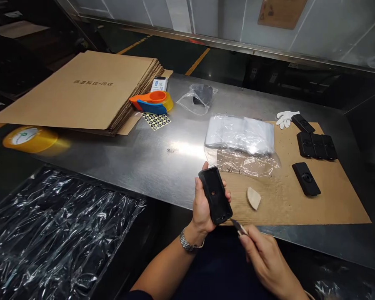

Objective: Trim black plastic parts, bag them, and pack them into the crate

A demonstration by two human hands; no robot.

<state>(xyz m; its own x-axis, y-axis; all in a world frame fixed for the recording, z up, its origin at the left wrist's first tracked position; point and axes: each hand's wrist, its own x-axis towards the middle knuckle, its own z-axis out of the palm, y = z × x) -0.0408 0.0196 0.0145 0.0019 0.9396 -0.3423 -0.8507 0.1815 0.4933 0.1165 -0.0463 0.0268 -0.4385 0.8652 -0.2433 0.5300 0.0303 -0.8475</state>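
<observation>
My left hand [202,210] is closed around a black plastic housing [218,196], its hollow side facing me and a small hole in its middle. In my right hand [262,254] I grip a knife [239,228], whose dark blade tip is at the lower right corner of the housing. The fingers hide most of the knife's handle. A pale, rounded wedge-shaped piece [253,198] lies on the cardboard sheet [331,200] beyond my right hand. Farther right on that sheet lies a single black housing [306,179], with several more black housings [317,146] behind it.
Clear plastic bags [240,133] lie ahead of my hands, a white glove [286,119] at the back right. Left stand stacked cardboard sheets [81,91], an orange tape dispenser [153,102], a sticker sheet [156,121] and a tape roll [29,139]. Black plastic film [59,233] covers something lower left.
</observation>
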